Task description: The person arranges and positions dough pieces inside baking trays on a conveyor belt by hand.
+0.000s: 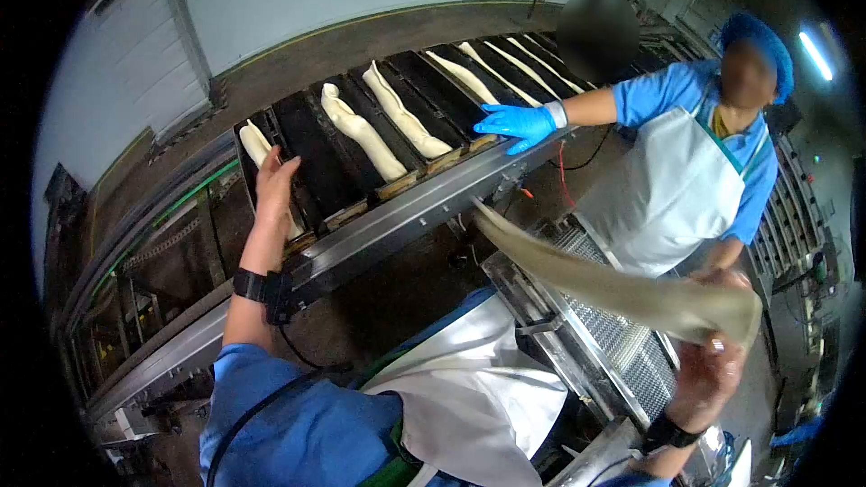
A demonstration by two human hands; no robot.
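My right hand (708,374) is closed round one end of a long pale dough strip (600,284). The strip is smeared by motion and stretches in the air toward the tins. A co-worker's bare hand is close behind the held end; whether it touches the dough I cannot tell. At the left, my left hand (275,182) rests over the end tin (311,236), its fingers apart by another dough strip (256,142), part of which the hand hides.
Long dark tins on a metal conveyor rail (388,221) hold more dough strips (361,131). A co-worker (663,180) opposite has a blue-gloved hand (523,126) on the tins' edge. A metal mesh belt (622,361) runs between us.
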